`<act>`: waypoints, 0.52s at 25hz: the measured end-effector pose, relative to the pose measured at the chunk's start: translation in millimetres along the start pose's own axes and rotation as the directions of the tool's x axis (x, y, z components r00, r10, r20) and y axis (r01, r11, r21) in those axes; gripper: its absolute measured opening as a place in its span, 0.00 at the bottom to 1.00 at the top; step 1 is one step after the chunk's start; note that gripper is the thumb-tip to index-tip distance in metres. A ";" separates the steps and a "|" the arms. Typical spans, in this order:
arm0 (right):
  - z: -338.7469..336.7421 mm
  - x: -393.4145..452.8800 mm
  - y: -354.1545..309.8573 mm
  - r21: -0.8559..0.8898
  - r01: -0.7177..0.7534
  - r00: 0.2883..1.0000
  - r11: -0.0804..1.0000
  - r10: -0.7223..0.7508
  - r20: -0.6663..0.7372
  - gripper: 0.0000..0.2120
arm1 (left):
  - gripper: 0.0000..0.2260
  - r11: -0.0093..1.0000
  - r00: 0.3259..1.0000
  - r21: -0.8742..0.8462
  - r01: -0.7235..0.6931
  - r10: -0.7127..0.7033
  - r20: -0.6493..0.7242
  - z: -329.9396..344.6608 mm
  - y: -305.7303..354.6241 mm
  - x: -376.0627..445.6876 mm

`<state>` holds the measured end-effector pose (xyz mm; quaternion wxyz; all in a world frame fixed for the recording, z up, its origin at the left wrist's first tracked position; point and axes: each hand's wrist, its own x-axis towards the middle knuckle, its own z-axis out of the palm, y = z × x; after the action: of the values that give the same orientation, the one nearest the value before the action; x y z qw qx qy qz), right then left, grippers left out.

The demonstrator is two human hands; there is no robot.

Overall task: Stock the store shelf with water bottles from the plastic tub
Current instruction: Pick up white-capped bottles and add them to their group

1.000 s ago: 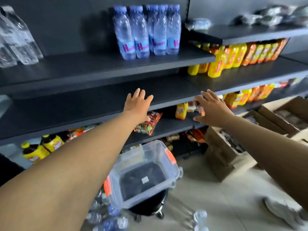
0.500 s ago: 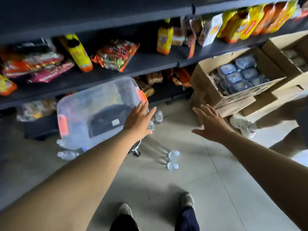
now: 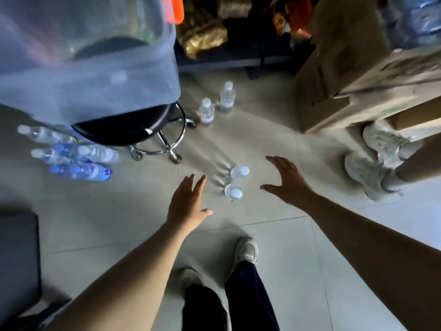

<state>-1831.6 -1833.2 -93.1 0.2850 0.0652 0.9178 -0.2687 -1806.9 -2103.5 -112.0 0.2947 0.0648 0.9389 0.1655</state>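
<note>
Both hands are spread wide and hold nothing: the left hand (image 3: 188, 204) and the right hand (image 3: 287, 181) flank two upright water bottles (image 3: 236, 180) on the tiled floor (image 3: 274, 247), one hand to each side and neither touching, which looks like a reach to take one bottle apiece. Beyond that pair, two more bottles (image 3: 216, 103) stand near the foot of the stool (image 3: 133, 127). The plastic tub (image 3: 90, 60) rests on the stool, probably raised there for easy reach; its clear walls are blurred, and I cannot tell what is in it. Left of the stool, several bottles (image 3: 71, 154) lie on their sides on the floor. Far right of the pair, a cardboard box (image 3: 346, 75) stands open; blue-topped packs seem to fill it. Someone else's white shoes (image 3: 372, 161) stand beside that box
</note>
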 end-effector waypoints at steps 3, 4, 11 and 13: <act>62.2 28.2 30.2 0.132 -0.065 0.998 0.989 0.068 -0.016 0.37 | 0.42 0.974 0.993 -0.197 0.114 -0.105 0.057 71.6 -13.1 19.2; 81.4 40.4 39.9 0.189 -0.089 0.995 0.978 0.097 -0.033 0.37 | 0.42 0.952 0.988 -0.265 0.154 -0.143 0.062 95.6 -16.4 27.5; 145.3 122.8 80.1 0.487 -0.114 0.993 0.866 0.120 0.018 0.31 | 0.40 0.861 0.997 -0.504 0.070 -0.081 0.001 199.8 -20.6 96.8; 157.0 142.6 88.2 0.508 -0.105 0.994 0.855 0.099 0.040 0.28 | 0.38 0.861 0.999 -0.508 0.011 -0.034 -0.037 216.6 -16.5 111.6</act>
<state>-1849.1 -1846.5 -321.7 0.2771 0.1852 0.8076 -0.4866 -1774.1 -2035.4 -344.3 0.2822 -0.0295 0.8693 0.4046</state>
